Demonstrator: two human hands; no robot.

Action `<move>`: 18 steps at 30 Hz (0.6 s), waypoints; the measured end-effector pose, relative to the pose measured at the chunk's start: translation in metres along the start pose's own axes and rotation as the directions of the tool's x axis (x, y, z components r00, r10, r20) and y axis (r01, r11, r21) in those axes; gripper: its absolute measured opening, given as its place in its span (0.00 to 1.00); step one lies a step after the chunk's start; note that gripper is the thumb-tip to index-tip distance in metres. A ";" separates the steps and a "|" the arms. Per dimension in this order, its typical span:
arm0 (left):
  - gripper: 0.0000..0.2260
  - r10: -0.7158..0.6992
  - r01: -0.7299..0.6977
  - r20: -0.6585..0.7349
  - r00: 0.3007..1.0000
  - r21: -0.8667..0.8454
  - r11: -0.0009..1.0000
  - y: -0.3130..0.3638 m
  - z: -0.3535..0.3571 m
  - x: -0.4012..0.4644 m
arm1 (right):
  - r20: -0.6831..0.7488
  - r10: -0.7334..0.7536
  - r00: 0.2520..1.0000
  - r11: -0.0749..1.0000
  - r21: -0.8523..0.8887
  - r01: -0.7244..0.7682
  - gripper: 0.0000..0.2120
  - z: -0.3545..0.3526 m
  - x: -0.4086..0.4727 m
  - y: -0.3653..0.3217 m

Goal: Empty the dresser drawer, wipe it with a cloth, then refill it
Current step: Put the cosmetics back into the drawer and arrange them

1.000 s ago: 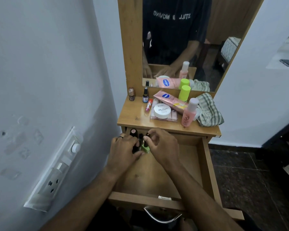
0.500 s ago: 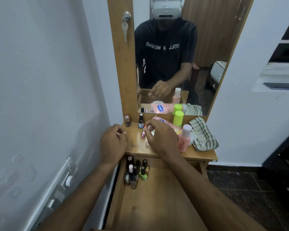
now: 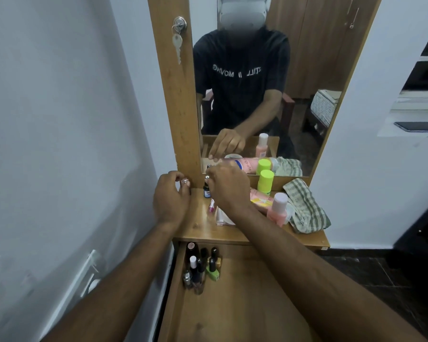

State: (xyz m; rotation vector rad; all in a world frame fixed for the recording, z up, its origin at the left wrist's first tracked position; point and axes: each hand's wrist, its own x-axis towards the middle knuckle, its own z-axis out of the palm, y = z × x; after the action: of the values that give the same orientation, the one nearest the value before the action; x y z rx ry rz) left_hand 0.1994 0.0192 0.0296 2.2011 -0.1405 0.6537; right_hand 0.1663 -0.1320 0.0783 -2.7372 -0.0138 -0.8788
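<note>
Reaching across the dresser top (image 3: 203,228), a person's two hands work at the far-left corner, just below the mirror (image 3: 257,95). Left hand (image 3: 169,199) has fingers curled round a small metallic-capped bottle (image 3: 184,180) standing beside the mirror's wooden frame (image 3: 171,107). Right hand (image 3: 229,187) pinches the cap of a small dark dropper bottle (image 3: 206,190), upright on the top just right of the first.

Near side: drawer (image 3: 232,304) pulled open, w/ a cluster of nail polish bottles (image 3: 200,267) standing in its far-left corner, incl. a lime-green one (image 3: 213,271) at the cluster's right edge; the drawer floor to their right is bare wood.

On the top, right of the hands: a pink tube (image 3: 261,198) lying flat, a lime-capped container (image 3: 265,181) against the mirror, a pink bottle w/ white cap (image 3: 278,209) nearer the front edge, and a striped green-and-white cloth (image 3: 304,206) bunched at the far-right end. A small pink-red item (image 3: 211,206) and a clear packet (image 3: 221,217) lie partly under the right forearm; what they are can't be told.

A key (image 3: 177,46) hangs from a lock on the frame. Mirror reflects the person in a dark T-shirt.
</note>
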 end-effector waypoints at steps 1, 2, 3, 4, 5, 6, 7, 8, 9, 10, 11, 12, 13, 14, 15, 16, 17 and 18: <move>0.06 0.000 0.000 -0.001 1.000 0.000 1.000 -0.001 0.002 0.001 | 0.005 -0.005 1.000 1.000 -0.027 0.005 0.07 0.003 0.002 0.000; 0.07 0.002 -0.002 -0.003 1.000 0.000 1.000 -0.003 0.003 0.001 | 0.015 -0.007 1.000 0.999 -0.044 0.007 0.08 0.006 0.004 0.000; 0.08 0.008 -0.008 -0.005 1.000 -0.001 1.000 -0.003 0.004 0.002 | 0.031 -0.008 0.999 0.999 -0.050 0.009 0.09 0.009 0.006 0.001; 0.10 0.018 -0.018 -0.007 1.000 -0.001 1.000 -0.004 0.005 0.002 | 0.047 -0.012 0.999 0.998 -0.055 0.014 0.09 0.013 0.007 0.001; 0.12 0.029 -0.029 -0.005 1.000 -0.004 1.000 -0.005 0.006 0.002 | 0.067 -0.021 0.998 0.998 -0.065 0.025 0.10 0.015 0.008 0.001; 0.13 0.036 -0.036 0.001 0.999 -0.006 0.999 -0.005 0.007 0.002 | 0.088 -0.033 0.996 0.996 -0.077 0.040 0.11 0.018 0.009 0.002; 0.14 0.042 -0.042 0.013 0.999 -0.006 0.999 -0.005 0.007 0.002 | 0.106 -0.047 0.993 0.995 -0.088 0.056 0.11 0.020 0.010 0.002; 0.15 0.047 -0.047 0.030 0.998 -0.001 0.999 -0.006 0.008 0.002 | 0.122 -0.057 0.991 0.993 -0.095 0.069 0.11 0.023 0.010 0.002; 0.15 0.049 -0.049 0.047 0.998 0.006 0.999 -0.006 0.009 0.002 | 0.135 -0.061 0.989 0.993 -0.097 0.074 0.11 0.024 0.010 0.002; 0.15 0.049 -0.049 0.059 0.997 0.013 0.999 -0.008 0.010 0.003 | 0.144 -0.058 0.988 0.993 -0.097 0.072 0.11 0.026 0.010 0.003; 0.14 0.049 -0.050 0.065 0.997 0.016 0.999 -0.009 0.010 0.003 | 0.149 -0.051 0.988 0.993 -0.100 0.067 0.10 0.028 0.009 0.002; 0.13 0.051 -0.052 0.065 0.997 0.017 0.998 -0.010 0.011 0.003 | 0.147 -0.044 0.988 0.993 -0.103 0.060 0.10 0.029 0.009 0.001; 0.12 0.056 -0.057 0.062 0.997 0.017 0.998 -0.011 0.011 0.003 | 0.142 -0.041 0.989 0.993 -0.100 0.055 0.09 0.029 0.008 0.000; 0.12 0.057 -0.058 0.059 0.997 0.016 0.998 -0.012 0.011 0.003 | 0.132 -0.042 0.990 0.994 -0.089 0.055 0.08 0.028 0.008 -0.001; 0.11 0.056 -0.056 0.055 0.997 0.015 0.998 -0.012 0.010 0.003 | 0.123 -0.048 0.991 0.996 -0.072 0.057 0.08 0.025 0.007 -0.001; 0.11 0.052 -0.053 0.051 0.997 0.014 0.998 -0.012 0.010 0.003 | 0.116 -0.057 0.992 0.997 -0.052 0.064 0.08 0.020 0.005 -0.003; 0.10 0.048 -0.048 0.048 0.998 0.013 0.999 -0.012 0.010 0.003 | 0.105 -0.067 0.992 0.997 -0.031 0.071 0.08 0.013 0.002 -0.005; 0.10 0.039 -0.040 0.045 0.998 0.010 0.999 -0.012 0.009 0.003 | 0.092 -0.074 0.993 0.997 -0.013 0.076 0.07 0.005 -0.003 -0.007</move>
State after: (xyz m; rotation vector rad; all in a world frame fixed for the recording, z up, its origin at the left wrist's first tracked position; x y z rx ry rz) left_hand 0.2098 0.0210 0.0179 2.2287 -0.2049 0.6286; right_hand 0.1665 -0.1236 0.0743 -2.8060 -0.1287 -0.7754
